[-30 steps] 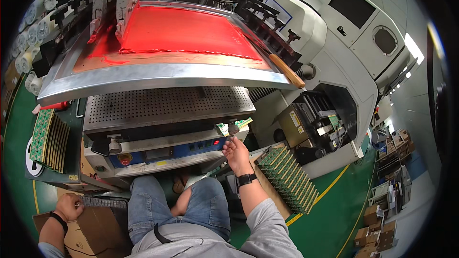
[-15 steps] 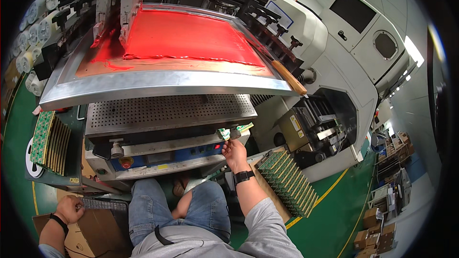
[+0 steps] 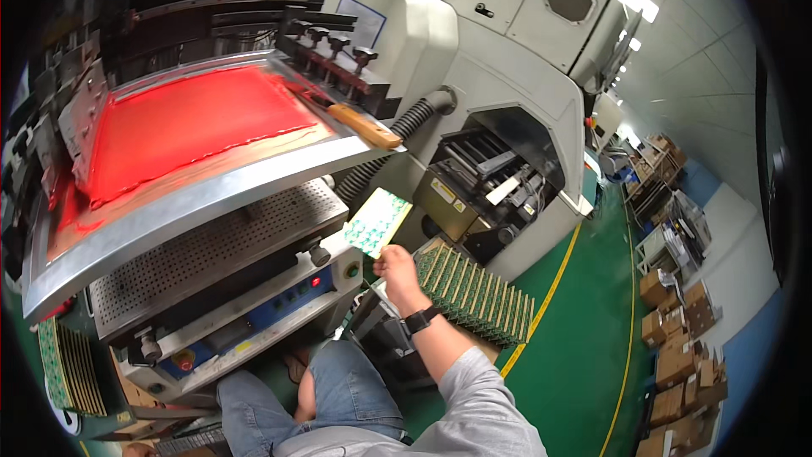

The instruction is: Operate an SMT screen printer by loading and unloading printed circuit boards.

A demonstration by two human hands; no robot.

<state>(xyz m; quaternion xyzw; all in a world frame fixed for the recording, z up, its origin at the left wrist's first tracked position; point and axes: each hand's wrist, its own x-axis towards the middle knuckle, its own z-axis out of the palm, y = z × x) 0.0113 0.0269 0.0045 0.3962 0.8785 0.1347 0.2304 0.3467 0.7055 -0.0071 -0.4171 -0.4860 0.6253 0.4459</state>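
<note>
A flat green-and-white circuit board (image 3: 378, 222) is pinched at its lower corner by my right hand (image 3: 397, 273), fingers closed on it. It is held up and tilted, in front of the machine's right end. Just beyond that wrist stands a row of circuit boards (image 3: 478, 296) with pale edges. Only a sliver of my left hand (image 3: 139, 450) shows at the lower left rim, its fingers hidden. To my left is the printing machine's perforated metal bed (image 3: 220, 254), below a raised metal-framed screen (image 3: 220, 182) coated with red paste (image 3: 203, 123).
A wooden-handled tool (image 3: 364, 125) rests on the screen frame's right corner. Another stack of boards (image 3: 72, 368) stands at the far left. A white machine (image 3: 520, 85) with an open bay rises ahead on the right. Cardboard boxes (image 3: 681, 347) line the right wall.
My right hand has lifted the board from the printer's front right corner and brought it toward the right-hand row. The view has swung right, leaving my left hand almost out of sight.
</note>
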